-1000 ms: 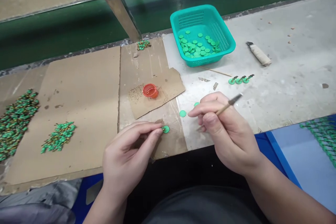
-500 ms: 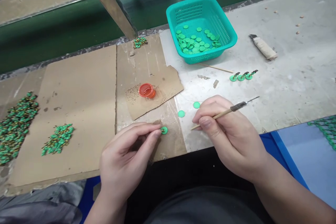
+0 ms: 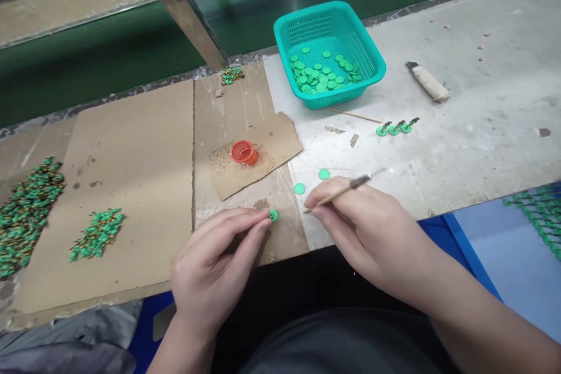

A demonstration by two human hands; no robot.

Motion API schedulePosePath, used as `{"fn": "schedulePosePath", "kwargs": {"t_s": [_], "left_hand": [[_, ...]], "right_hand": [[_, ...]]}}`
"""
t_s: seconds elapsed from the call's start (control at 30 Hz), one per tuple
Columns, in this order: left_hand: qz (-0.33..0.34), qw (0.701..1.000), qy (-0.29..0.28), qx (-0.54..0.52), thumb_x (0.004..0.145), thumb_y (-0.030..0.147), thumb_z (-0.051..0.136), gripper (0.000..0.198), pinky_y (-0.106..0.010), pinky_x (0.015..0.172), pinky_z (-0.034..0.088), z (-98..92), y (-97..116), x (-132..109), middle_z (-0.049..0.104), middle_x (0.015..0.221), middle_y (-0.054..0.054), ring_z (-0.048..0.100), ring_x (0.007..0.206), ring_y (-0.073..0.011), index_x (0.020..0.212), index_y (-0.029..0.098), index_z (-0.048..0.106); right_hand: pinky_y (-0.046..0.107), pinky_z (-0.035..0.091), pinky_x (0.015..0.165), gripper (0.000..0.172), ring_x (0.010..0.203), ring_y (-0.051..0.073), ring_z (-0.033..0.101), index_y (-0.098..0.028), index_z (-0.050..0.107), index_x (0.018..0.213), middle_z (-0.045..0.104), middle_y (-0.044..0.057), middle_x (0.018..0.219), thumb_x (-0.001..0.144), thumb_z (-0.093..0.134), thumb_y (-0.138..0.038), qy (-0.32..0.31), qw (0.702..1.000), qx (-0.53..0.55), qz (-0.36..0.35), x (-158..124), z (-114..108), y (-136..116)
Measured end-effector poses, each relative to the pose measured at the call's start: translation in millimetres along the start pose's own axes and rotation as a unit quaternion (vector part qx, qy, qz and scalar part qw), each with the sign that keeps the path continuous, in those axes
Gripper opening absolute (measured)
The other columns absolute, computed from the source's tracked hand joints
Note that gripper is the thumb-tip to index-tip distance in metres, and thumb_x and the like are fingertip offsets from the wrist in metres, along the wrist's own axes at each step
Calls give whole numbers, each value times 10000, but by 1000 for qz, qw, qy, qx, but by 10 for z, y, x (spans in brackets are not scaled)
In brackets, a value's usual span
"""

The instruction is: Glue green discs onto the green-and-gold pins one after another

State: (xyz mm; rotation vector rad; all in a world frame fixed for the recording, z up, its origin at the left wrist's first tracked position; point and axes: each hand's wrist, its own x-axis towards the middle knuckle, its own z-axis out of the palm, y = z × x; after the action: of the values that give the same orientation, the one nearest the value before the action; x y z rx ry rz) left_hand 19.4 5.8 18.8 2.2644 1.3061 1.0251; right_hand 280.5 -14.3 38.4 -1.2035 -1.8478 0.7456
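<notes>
- Green disc (image 3: pixel 273 215) pinched by the left hand's (image 3: pixel 217 263) fingertips (image 3: pixel 263 223) above cardboard (image 3: pixel 284 239), its underside hidden;
- right hand (image 3: pixel 372 239) fingers (image 3: pixel 322 201) closed narrowly around a thin wooden-handled brush (image 3: pixel 335 194), its far tip blurred, perhaps bristles;
- two loose discs (image 3: pixel 300 189) lying just beside.

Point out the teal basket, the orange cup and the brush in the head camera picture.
Teal basket (image 3: pixel 310 29): head view, on its far mesh wall.
Orange cup (image 3: pixel 250 158): head view, on its outer wall.
Brush (image 3: pixel 339 190): head view, on its wooden handle.
</notes>
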Motion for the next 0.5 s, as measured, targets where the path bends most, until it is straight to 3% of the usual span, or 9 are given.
{"fn": "schedulePosePath", "kwargs": {"t_s": [0.23, 0.5], "left_hand": [[-40, 999, 4, -4, 1071, 205, 853, 204, -371, 968, 723, 1, 3, -41, 904, 1149, 26, 867, 1035, -213, 1175, 374, 901], [-66, 998, 9, -18, 1083, 300, 861, 130, -429, 957, 756, 14, 33, -35, 916, 1109, 31, 885, 1018, -240, 1145, 393, 926]], "right_hand": [[410, 688, 1065, 151, 1181, 244, 822, -212, 697, 1143, 864, 95, 1214, 1190, 589, -119, 41, 994, 54, -82, 153, 394, 83], [429, 677, 1036, 146, 1132, 254, 808, -249, 674, 1115, 849, 76, 1167, 1210, 593, -174, 37, 995, 41, -81, 138, 439, 100]]}}
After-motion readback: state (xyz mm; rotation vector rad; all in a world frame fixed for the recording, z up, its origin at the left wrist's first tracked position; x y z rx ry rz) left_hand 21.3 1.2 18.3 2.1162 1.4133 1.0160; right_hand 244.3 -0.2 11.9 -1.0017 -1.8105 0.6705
